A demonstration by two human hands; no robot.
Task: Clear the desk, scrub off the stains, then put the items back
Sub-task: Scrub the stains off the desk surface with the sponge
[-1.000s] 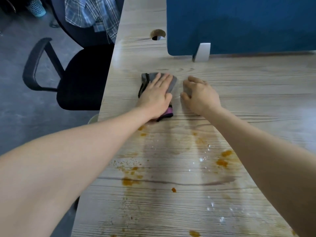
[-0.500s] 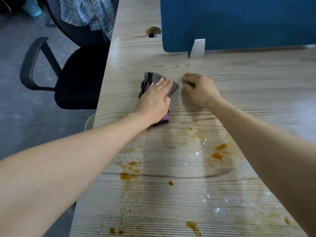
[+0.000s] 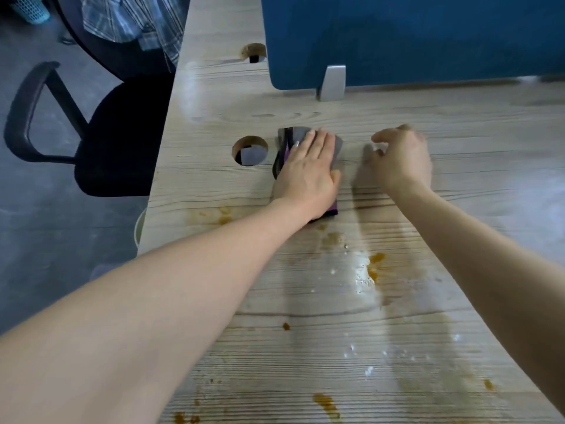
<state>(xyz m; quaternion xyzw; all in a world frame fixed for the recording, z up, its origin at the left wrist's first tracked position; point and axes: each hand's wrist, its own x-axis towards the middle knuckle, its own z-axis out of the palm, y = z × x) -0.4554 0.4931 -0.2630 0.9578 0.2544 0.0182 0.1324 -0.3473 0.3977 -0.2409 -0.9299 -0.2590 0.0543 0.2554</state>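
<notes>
My left hand point(image 3: 308, 172) presses flat, fingers straight, on a folded grey and purple cloth point(image 3: 335, 148) on the pale wooden desk point(image 3: 474, 185). Just to the right my right hand point(image 3: 403, 160) hovers motion-blurred over the desk, fingers loosely curled and holding nothing. Orange-brown stains point(image 3: 374, 266) and wet streaks with white droplets spread over the desk nearer to me. More stains point(image 3: 325, 403) lie at the front edge.
A round cable hole point(image 3: 250, 149) opens just left of the cloth, another cable hole point(image 3: 253, 53) farther back. A blue divider panel point(image 3: 397, 35) on a metal bracket point(image 3: 333, 82) borders the desk's back. A black office chair point(image 3: 116, 133) with a plaid shirt point(image 3: 134, 22) stands left.
Both hands and the cloth sit a little farther toward the divider, and the view has shifted so the near cable hole appears. My right hand has lifted and blurred.
</notes>
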